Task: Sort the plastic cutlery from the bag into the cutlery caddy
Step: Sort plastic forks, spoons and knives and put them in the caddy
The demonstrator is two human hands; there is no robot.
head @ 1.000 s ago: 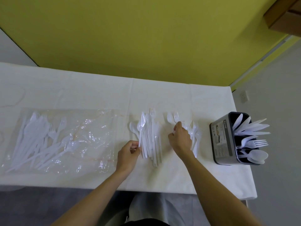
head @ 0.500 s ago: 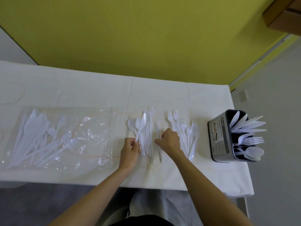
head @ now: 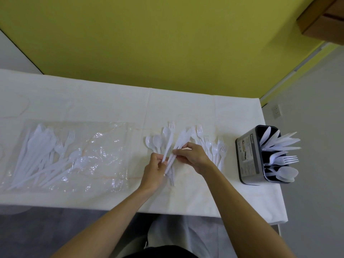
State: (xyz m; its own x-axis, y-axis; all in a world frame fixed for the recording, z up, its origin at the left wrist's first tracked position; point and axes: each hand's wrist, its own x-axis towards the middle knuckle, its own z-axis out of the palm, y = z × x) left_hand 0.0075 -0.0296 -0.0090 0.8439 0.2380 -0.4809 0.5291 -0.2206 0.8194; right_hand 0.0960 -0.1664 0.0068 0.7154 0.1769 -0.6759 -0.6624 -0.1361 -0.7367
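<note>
Left hand (head: 154, 170): fingers curled, pinching the handle of one white spoon (head: 166, 132), bowl pointing away, same hold as 0.5 s ago. Right hand (head: 194, 155): 1.0 s ago it was on the fork pile (head: 214, 147), and 0.5 s ago it was flat on the cloth between the piles. It is now raised, thumb and forefinger pinching a small bundle of knives (head: 183, 136) mid-shaft. The knife handles slant down to the left hand's fingers; I cannot tell whether that hand grips them too. The two hands are nearly touching above the middle pile. Loose spoons (head: 154, 141) lie just left of them on the white tablecloth (head: 111, 101), with the forks fanned out to the right. The clear bag (head: 96, 146), still holding cutlery at its left end, lies flat and unmoved. The cutlery caddy (head: 246, 155) stands at the table's right end, unchanged: knives in the far compartment, forks in the middle, spoons nearest.
</note>
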